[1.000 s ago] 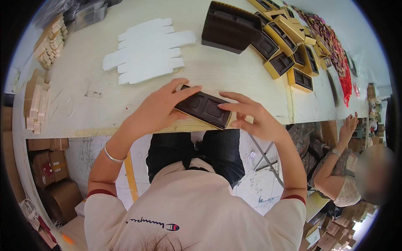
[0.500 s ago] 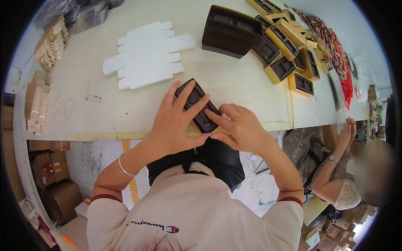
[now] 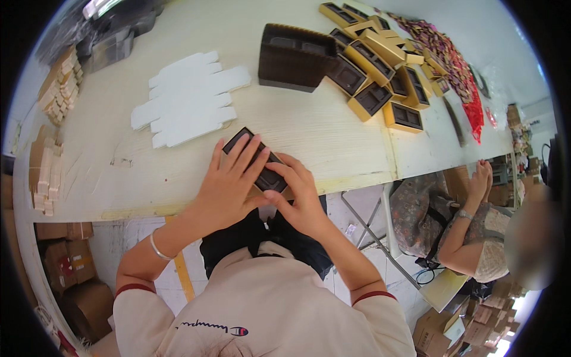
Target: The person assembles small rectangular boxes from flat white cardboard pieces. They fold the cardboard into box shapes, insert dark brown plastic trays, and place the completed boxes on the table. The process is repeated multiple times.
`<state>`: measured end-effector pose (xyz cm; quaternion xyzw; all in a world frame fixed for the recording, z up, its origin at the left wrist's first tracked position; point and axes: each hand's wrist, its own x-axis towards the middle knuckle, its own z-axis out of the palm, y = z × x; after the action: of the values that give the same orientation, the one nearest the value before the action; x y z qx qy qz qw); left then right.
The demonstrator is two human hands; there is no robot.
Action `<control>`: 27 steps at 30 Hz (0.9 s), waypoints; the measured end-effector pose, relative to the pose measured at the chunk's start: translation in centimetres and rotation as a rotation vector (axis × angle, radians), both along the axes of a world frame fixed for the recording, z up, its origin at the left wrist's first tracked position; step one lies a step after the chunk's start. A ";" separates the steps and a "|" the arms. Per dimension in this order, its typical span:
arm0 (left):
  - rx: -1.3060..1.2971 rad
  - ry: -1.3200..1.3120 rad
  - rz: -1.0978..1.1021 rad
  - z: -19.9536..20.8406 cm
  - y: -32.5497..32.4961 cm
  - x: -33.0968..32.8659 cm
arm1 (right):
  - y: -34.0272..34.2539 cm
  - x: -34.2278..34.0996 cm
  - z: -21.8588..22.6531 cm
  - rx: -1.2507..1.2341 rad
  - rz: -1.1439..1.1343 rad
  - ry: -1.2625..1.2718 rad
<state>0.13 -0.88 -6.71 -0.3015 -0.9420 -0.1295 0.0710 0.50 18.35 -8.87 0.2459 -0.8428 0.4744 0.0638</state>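
At the table's near edge a small gold box (image 3: 270, 179) lies slanted, fitted with a dark brown plastic tray. My left hand (image 3: 226, 187) reaches over it from the left, fingers on the tray and thumb by the near end. My right hand (image 3: 302, 199) grips the box's right side, its fingers along the long edge and its thumb at the near corner. Both hands partly cover the tray, and the box's underside is hidden. Beyond them to the left lies a stack of flat white carton blanks (image 3: 190, 98). A tall nested stack of brown plastic trays (image 3: 291, 62) stands farther back.
Gold boxes with brown trays (image 3: 372, 98) are heaped at the back right, beside a pile of small wrapped pieces (image 3: 443, 53) and red plastic (image 3: 473, 119). Folded card pieces (image 3: 49, 172) stand along the left edge. Another person's forearm (image 3: 461, 229) is at the right.
The whole view has shifted slightly. My right hand has gone from the box's near end to around its right side. My left fingers still rest on the tray, now closer together.
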 end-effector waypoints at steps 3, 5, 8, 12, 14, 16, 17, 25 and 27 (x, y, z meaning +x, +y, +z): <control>0.233 -0.125 -0.062 1.0 -1.0 -1.0 | 0.2 -0.4 0.4 -0.014 0.009 -0.035; 0.313 -0.091 -0.013 1.1 -1.6 -1.9 | 0.1 -1.1 1.0 0.056 0.048 -0.041; 0.225 -0.030 0.035 -0.3 -1.2 -2.3 | 0.1 -1.6 0.8 0.092 0.084 -0.017; 0.167 0.053 0.141 -1.0 -0.9 -0.3 | 0.1 0.9 0.8 0.191 0.050 0.208; 0.313 0.006 0.156 -0.6 -1.1 0.4 | 0.5 1.4 -0.5 0.306 0.040 0.333; 0.605 -0.001 0.177 -0.4 -1.4 1.6 | 1.0 1.7 -0.7 0.257 0.043 0.380; 0.650 0.007 0.153 0.8 -1.5 2.5 | 1.6 2.0 -0.5 0.265 0.062 0.381; 1.252 -0.427 -0.763 11.1 -2.3 12.2 | 9.9 -3.7 6.0 0.471 -0.048 0.859; 1.362 -0.510 -1.110 12.9 -1.9 12.2 | 14.1 -8.7 10.7 0.487 -0.278 0.744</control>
<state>12.29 -2.73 6.16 -0.5663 -0.3691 -0.7353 -0.0491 -8.21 32.41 1.83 0.2918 -0.8745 0.1292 0.3652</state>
